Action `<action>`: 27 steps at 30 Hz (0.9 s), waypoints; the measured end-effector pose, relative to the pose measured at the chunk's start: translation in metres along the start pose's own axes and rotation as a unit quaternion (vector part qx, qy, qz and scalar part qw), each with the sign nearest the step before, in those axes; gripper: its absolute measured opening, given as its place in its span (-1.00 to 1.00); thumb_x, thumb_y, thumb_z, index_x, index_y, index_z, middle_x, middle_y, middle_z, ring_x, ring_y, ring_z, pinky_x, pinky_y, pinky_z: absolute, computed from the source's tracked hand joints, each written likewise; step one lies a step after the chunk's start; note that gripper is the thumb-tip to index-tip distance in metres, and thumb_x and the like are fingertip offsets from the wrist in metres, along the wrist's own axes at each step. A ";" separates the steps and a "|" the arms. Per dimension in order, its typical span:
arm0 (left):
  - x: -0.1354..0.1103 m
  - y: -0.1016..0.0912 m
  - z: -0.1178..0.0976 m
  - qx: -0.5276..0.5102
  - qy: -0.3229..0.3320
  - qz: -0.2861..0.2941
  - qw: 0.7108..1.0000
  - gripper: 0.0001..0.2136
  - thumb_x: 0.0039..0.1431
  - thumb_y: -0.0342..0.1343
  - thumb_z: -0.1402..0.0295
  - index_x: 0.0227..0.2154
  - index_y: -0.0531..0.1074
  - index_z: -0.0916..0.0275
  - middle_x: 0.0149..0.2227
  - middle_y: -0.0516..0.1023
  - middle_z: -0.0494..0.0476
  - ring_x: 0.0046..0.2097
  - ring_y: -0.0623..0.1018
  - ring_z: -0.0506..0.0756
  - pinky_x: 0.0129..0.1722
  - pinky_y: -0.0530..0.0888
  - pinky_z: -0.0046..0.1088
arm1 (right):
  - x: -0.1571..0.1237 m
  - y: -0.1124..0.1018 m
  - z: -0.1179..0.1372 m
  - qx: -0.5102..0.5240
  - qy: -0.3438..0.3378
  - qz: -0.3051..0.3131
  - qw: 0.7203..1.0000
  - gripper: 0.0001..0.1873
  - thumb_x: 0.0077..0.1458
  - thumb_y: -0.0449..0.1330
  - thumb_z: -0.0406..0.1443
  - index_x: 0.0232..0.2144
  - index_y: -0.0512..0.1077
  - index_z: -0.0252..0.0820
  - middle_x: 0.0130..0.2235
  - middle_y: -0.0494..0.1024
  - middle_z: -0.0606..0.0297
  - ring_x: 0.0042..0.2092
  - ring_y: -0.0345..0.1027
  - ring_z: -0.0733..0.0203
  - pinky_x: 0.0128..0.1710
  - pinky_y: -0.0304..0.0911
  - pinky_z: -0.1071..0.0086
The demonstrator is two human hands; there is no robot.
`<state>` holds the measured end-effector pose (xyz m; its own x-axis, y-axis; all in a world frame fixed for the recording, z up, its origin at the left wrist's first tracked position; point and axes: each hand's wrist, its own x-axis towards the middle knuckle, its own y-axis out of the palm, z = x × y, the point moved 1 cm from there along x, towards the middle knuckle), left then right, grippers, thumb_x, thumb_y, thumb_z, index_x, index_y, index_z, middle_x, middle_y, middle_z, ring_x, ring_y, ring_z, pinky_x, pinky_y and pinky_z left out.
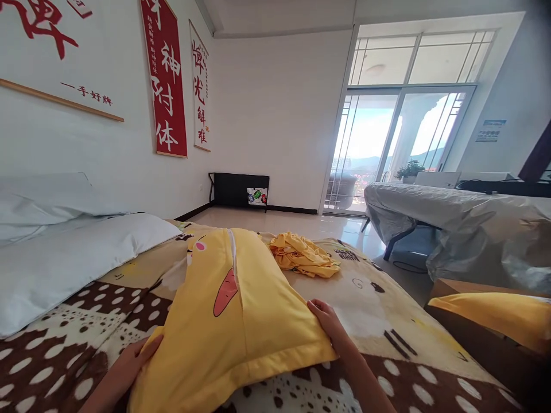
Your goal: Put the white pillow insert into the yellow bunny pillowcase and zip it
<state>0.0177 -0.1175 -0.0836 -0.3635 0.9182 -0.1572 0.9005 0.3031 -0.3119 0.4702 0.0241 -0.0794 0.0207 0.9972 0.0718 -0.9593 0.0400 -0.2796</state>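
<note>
A yellow pillow in a cartoon-print case point(232, 321) lies on the patterned blanket point(387, 321) in front of me. My left hand point(133, 361) grips its near left corner, fingers curled under the edge. At the pillow's near right corner my right hand point(329, 324) presses on the hem, fingers closed over the fabric. A crumpled yellow pillowcase point(303, 255) lies further back on the blanket, apart from both hands.
Two white pillows point(64, 258) lie at the left against the wall. A table under grey plastic sheeting point(465, 223) stands at the right. Another yellow pillow point(503, 315) rests on a brown box at the right edge. Glass balcony doors point(387, 149) are behind.
</note>
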 end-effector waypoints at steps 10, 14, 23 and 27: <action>0.028 0.021 -0.024 -0.053 0.001 0.002 0.999 -0.55 -0.22 0.18 -0.09 -0.39 0.47 0.21 -0.32 0.62 0.18 -0.23 0.58 0.31 -0.34 0.51 -0.32 | -0.009 0.003 -0.002 0.132 0.056 0.051 0.988 -0.46 -0.23 0.22 0.09 -0.35 0.53 -0.23 -0.31 0.60 0.15 -0.28 0.44 0.05 -0.26 0.32 0.31; 0.031 0.013 -0.030 0.016 0.017 -0.165 0.986 -0.68 -0.01 0.02 0.04 -0.44 0.43 0.21 -0.25 0.60 0.23 -0.12 0.54 0.32 -0.27 0.49 -0.35 | -0.001 0.000 -0.012 0.129 0.045 0.002 0.991 -0.50 -0.27 0.24 0.04 -0.40 0.53 -0.25 -0.37 0.59 0.17 -0.35 0.42 0.10 -0.32 0.31 0.32; 0.035 0.009 -0.017 -0.142 -0.060 0.102 0.983 -0.48 -0.06 0.12 -0.12 -0.24 0.53 0.24 -0.23 0.64 0.21 -0.13 0.59 0.27 -0.19 0.54 -0.32 | -0.001 0.000 -0.004 0.021 0.011 0.045 0.999 -0.39 -0.10 0.05 0.19 -0.51 0.52 -0.24 -0.41 0.56 0.19 -0.32 0.40 0.07 -0.34 0.27 0.33; 0.040 0.021 -0.026 -0.060 -0.016 0.063 0.996 -0.60 -0.09 0.19 -0.04 -0.38 0.56 0.22 -0.33 0.65 0.21 -0.24 0.61 0.26 -0.31 0.54 -0.35 | -0.003 0.032 -0.001 -0.041 -0.061 0.036 0.997 -0.41 -0.06 -0.01 0.19 -0.51 0.46 -0.19 -0.41 0.56 0.16 -0.33 0.39 0.05 -0.33 0.26 0.30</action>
<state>0.0287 -0.0679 -0.0719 -0.2514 0.9431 -0.2178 0.9609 0.2162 -0.1731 0.4393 0.0225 -0.0898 -0.0867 0.9829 0.1622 -0.9307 -0.0219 -0.3650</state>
